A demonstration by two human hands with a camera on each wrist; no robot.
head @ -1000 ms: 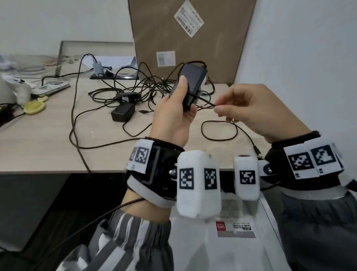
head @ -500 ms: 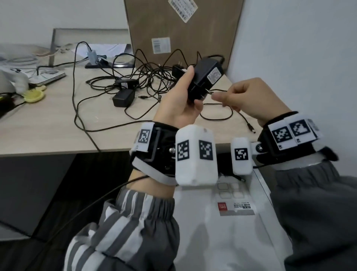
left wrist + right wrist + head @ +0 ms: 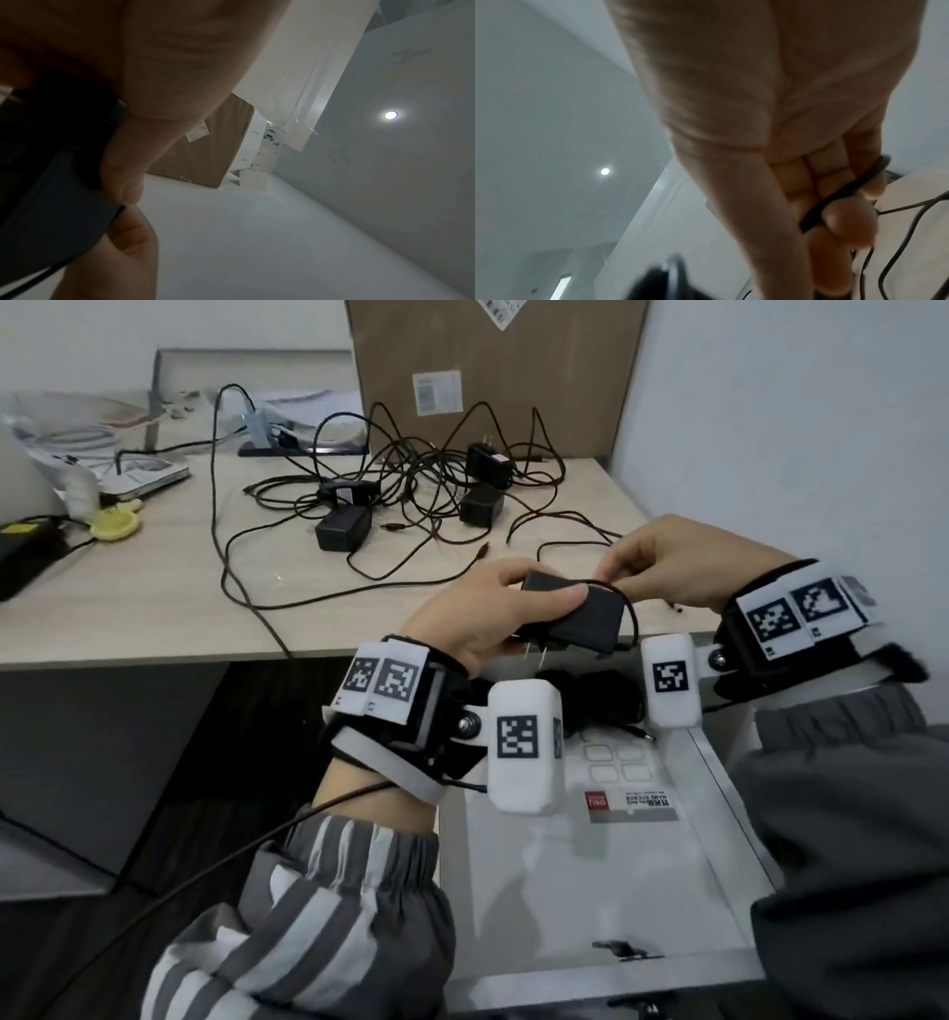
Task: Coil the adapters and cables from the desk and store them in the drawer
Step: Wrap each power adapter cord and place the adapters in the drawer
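Left hand (image 3: 477,613) curled in a firm grip — right hand (image 3: 678,567) pinching, fingertips together.

The adapter (image 3: 580,613) in my left hand (image 3: 477,608) is matte black, its cable (image 3: 629,621) black too, with two silver prongs. My wrist bands carry black-and-white square codes on white blocks. My left sleeve (image 3: 328,916) is grey with white stripes, my right sleeve (image 3: 847,839) plain dark grey. The desk (image 3: 154,588) is pale beige wood grain; at twelve o'clock stands a brown cardboard box (image 3: 493,377), at ten o'clock a pale yellow item (image 3: 115,523). The drawer (image 3: 590,891) is white, with a red-and-white label.
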